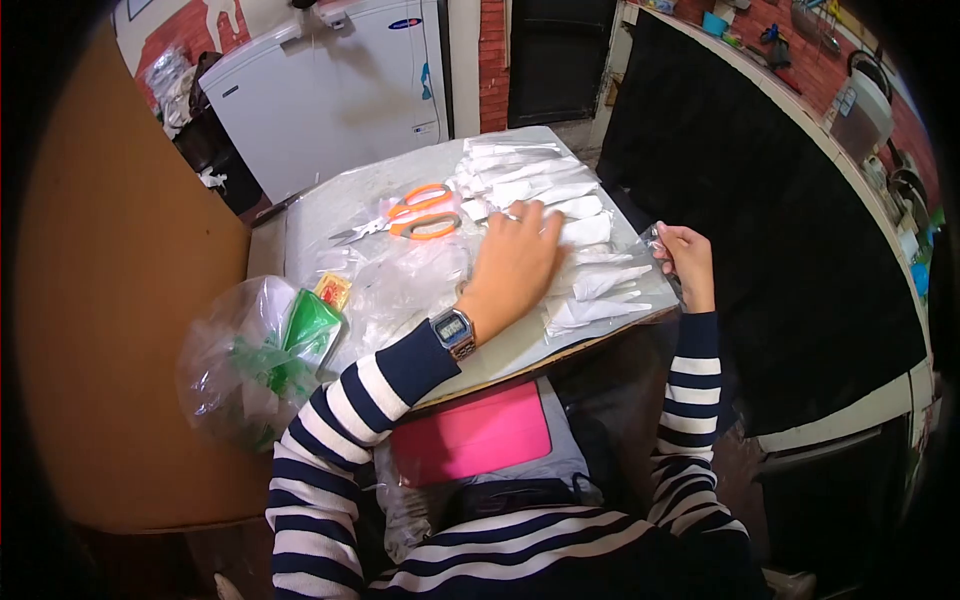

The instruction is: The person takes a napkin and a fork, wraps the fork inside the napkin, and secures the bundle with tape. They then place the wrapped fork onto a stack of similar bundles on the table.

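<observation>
My left hand (517, 262), with a digital watch (453, 332) on its wrist, reaches across the table over a row of folded white paper napkins (585, 228). Its fingers are apart and bent down at the napkins; whether they touch one is hidden. At the table's right edge, my right hand (688, 262) is closed in a pinch on a piece of clear plastic (648, 240), seemingly a small bag. Orange-handled scissors (425, 225) lie slightly open left of the napkins. Crumpled clear plastic (405, 285) is beside my left wrist.
A clear plastic bag with a green packet (312, 322) hangs at the table's left corner, near a small red-and-yellow packet (333, 290). A pink flat item (475, 435) rests on my lap. A white chest freezer (330, 100) stands behind; a black cloth (760, 220) hangs right.
</observation>
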Tool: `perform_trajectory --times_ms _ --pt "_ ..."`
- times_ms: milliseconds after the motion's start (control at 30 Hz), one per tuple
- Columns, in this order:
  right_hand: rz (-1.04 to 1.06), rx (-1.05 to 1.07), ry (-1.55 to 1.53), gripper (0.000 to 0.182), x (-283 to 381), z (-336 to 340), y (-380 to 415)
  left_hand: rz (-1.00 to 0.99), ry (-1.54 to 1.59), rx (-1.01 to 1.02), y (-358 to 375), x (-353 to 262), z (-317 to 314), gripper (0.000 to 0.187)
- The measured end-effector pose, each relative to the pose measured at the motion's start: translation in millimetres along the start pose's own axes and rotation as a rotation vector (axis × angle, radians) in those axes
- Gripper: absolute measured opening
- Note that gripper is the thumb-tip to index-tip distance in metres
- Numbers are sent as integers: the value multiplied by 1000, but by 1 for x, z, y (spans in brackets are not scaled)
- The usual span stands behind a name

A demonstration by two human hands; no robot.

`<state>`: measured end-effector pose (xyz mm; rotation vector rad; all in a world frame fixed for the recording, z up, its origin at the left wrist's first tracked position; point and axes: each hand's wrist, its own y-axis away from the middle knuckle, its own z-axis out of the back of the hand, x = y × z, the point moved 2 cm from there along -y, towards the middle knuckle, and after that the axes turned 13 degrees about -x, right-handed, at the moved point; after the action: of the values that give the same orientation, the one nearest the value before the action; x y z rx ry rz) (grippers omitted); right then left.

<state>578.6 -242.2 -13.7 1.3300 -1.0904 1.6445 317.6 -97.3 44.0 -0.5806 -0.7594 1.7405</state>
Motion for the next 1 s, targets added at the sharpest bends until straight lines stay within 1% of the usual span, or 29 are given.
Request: perform_trajectory --times_ms 33,100,133,167,333,433,533,600,667,733,800,867,900,933,967,1000 --pt "28 -16 18 24 -3 -1 -2 -32 122 151 1 -6 -3 40" --pt "112 -52 58 26 -7 -4 -4 -155 224 69 17 -16 -17 50" --pt "121 -66 102 26 -8 -4 -5 -216 274 27 27 -20 -26 55" --pt "131 -80 145 25 -7 -4 -5 -169 303 135 33 -22 -30 65" --pt "281 -158 318 24 -10 -1 -10 -160 259 141 45 -25 -39 71" --pt "559 -275 584 24 -19 5 -14 -154 266 131 47 -27 -37 70" --pt "632 -394 538 20 18 0 13 -129 301 95 40 -27 -15 66" --pt "616 -293 263 21 54 -8 41 -109 327 102 34 -35 26 63" --pt "484 -104 -145 22 100 -20 85 -65 521 136 35 -40 75 56" --pt "550 32 -282 22 140 -18 137 117 837 314 27 -42 142 50" --pt "877 177 -430 18 156 -12 179 74 930 35 47 -42 180 43" --pt "918 435 -675 15 178 -15 211 163 936 -144 59 -44 219 38" --pt "932 565 -796 15 188 -16 224 216 959 -339 69 -51 228 40" --pt "946 676 -830 17 191 -14 231 264 977 -533 79 -57 235 43" --pt "952 790 -860 19 194 -11 237 279 952 -513 81 -62 245 35" --pt "965 887 -800 23 193 -4 237 292 929 -494 82 -67 258 27"
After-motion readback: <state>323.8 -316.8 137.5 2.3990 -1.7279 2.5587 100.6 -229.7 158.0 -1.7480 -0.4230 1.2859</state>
